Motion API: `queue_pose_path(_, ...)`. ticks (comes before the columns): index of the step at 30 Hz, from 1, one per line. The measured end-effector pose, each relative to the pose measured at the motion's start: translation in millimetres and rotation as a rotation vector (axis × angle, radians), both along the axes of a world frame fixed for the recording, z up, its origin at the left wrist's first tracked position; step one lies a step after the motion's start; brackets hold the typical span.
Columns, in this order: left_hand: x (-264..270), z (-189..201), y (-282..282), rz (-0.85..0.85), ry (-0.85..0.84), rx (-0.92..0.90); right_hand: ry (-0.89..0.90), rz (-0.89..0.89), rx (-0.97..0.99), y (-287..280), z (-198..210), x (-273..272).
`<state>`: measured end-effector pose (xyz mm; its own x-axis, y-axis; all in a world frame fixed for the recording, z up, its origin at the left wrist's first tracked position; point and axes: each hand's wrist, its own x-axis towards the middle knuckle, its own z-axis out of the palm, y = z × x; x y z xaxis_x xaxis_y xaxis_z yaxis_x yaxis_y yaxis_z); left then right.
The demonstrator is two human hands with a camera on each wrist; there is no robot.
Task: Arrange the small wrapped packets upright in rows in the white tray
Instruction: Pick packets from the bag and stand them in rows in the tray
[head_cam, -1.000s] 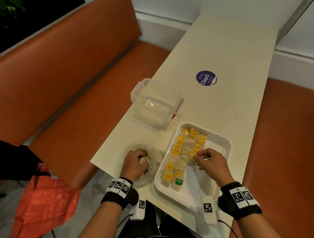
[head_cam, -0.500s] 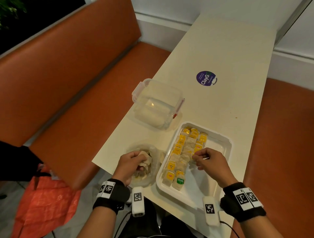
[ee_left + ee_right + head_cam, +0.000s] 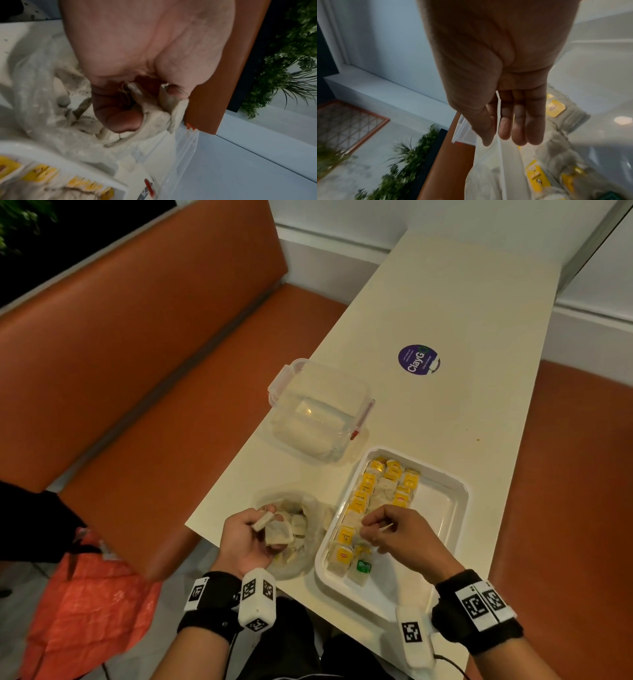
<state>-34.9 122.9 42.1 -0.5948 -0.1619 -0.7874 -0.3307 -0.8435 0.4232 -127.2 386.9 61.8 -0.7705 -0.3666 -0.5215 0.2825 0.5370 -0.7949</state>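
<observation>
Meanwhile, the left hand [image 3: 248, 537] clutched several tea bags [image 3: 276, 531] above the clear plastic bag [image 3: 301, 529], apparently as stock for the right hand [image 3: 399, 530], whose fingers hung relaxed and empty over three rows standing along the white tray [image 3: 445, 508]'s left side.

You have one white rectangular plastic tray [image 3: 448, 518] on the cream table [image 3: 462, 344]. Beside the tray sit one clear plastic lidded box [image 3: 318, 409] and one clear plastic bag [image 3: 308, 508]. In the tray, one green-labelled packet [image 3: 363, 568]; the yellow-labelled packets [image 3: 368, 479] can't be counted exactly.
</observation>
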Motion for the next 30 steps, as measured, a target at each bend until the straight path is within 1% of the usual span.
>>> queue_pose_path(3, -6.0, 10.3, 14.9, -0.046, 0.095, 0.037, -0.004, 0.123, -0.045, -17.8, 12.1, 11.5)
queue_pose_path(5, -9.4, 15.7, 27.8, -0.091, 0.133, 0.058, -0.024, 0.163, -0.074, -31.9, 18.5, 19.7)
queue_pose_path(7, -13.6, 18.0, 41.0, -0.138, 0.161, 0.080, -0.053, 0.153, -0.121, -41.4, 24.7, 25.3)
queue_pose_path(11, -24.1, 18.3, 55.1, -0.159, 0.169, 0.068, 0.006, 0.141, -0.184, -34.0, 38.5, 22.4)
queue_pose_path(13, -27.0, 18.5, 58.6, -0.195, 0.173, 0.061, 0.074, 0.146, -0.216, -25.2, 42.6, 20.0)
queue_pose_path(15, -27.6, 17.7, 63.8, -0.246, 0.188, 0.068, 0.166, 0.148, -0.214, -19.0, 44.0, 19.9)
queue_pose_path(18, -28.8, 26.0, 77.1, -0.307, 0.163, 0.054, 0.306, 0.123, -0.200, -11.9, 42.8, 19.4)
queue_pose_path(20, -29.5, 28.6, 85.9, -0.341, 0.155, 0.018, 0.345, 0.092, -0.202, -6.1, 43.2, 16.1)
queue_pose_path(24, -27.2, 22.6, 92.1, -0.397, 0.076, -0.090, 0.373, 0.085, -0.157, 11.7, 47.5, 5.3)
queue_pose_path(27, -25.6, 14.3, 87.8, -0.396, 0.030, -0.133, 0.296, 0.047, -0.103, 36.3, 46.5, -8.8)
queue_pose_path(30, -24.7, 10.3, 81.5, -0.365, 0.018, -0.139, 0.219, 0.122, 0.090, 62.9, 33.6, -22.5)
